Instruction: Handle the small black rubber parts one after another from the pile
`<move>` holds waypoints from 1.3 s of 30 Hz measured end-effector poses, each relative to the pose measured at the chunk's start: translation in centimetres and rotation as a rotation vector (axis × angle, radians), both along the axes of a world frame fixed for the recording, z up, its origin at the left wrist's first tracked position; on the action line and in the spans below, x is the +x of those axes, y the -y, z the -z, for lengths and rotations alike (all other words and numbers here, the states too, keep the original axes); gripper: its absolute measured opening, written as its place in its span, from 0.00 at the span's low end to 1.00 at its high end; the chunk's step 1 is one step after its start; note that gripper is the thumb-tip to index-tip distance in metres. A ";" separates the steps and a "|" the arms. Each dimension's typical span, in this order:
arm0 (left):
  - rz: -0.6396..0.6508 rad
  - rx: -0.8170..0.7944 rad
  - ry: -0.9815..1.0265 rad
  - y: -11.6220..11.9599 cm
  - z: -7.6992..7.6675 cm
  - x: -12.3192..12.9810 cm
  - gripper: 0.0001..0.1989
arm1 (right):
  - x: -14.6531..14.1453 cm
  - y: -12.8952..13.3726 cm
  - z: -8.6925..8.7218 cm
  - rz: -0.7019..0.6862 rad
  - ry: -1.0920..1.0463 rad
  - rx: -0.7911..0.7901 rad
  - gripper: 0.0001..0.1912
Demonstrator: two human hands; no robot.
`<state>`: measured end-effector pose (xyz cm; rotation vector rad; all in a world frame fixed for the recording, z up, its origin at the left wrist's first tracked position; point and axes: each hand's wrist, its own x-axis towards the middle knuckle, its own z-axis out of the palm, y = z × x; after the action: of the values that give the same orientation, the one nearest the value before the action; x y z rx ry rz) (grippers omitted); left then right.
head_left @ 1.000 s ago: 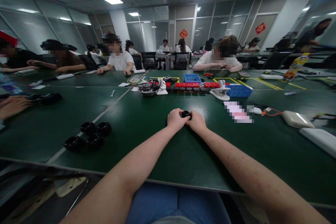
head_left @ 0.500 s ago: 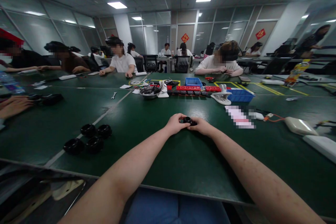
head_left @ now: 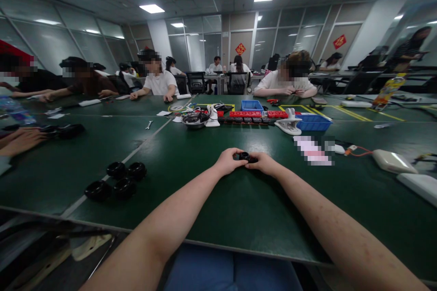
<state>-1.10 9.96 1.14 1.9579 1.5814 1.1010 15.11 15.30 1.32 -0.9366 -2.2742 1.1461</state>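
Observation:
Between my two hands is a small round black part (head_left: 244,156) with a ring-like top, low over the green table (head_left: 205,191). My left hand (head_left: 229,161) grips its left side, thumb in front and fingers behind. My right hand (head_left: 264,164) closes on the right side, where a dark portion shows between thumb and fingers. What exactly the part is I cannot make out. Several glossy black ring-shaped parts (head_left: 125,187) stand in a cluster to the left, apart from my hands.
Beyond my hands lie a metal bowl (head_left: 194,120), a white clamp (head_left: 288,122), a red row of parts (head_left: 246,114) and blue bins (head_left: 314,122). A small wrench (head_left: 149,125) lies left. White boxes (head_left: 394,162) with cables are right. A co-worker's hand (head_left: 25,140) is far left.
My hands and the black part stay nearly in place. The view shifts slightly. At far left, a co-worker's hands and arms have moved a little.

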 end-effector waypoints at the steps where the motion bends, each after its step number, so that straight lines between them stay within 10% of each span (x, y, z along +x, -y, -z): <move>1: -0.002 0.018 -0.008 0.0 0.0 0.0 0.17 | 0.0 0.0 0.0 0.005 -0.001 -0.001 0.13; 22: -0.069 0.005 0.012 -0.1 0.4 0.5 0.17 | -0.1 -0.1 0.6 0.059 -0.008 0.047 0.11; 39: -0.335 0.064 -0.057 0.1 0.2 2.3 0.14 | -2.0 1.1 1.1 0.436 0.289 0.400 0.15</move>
<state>1.20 9.88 0.91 1.8201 1.9796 1.2439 13.10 14.24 0.22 -1.3996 -2.2286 0.3738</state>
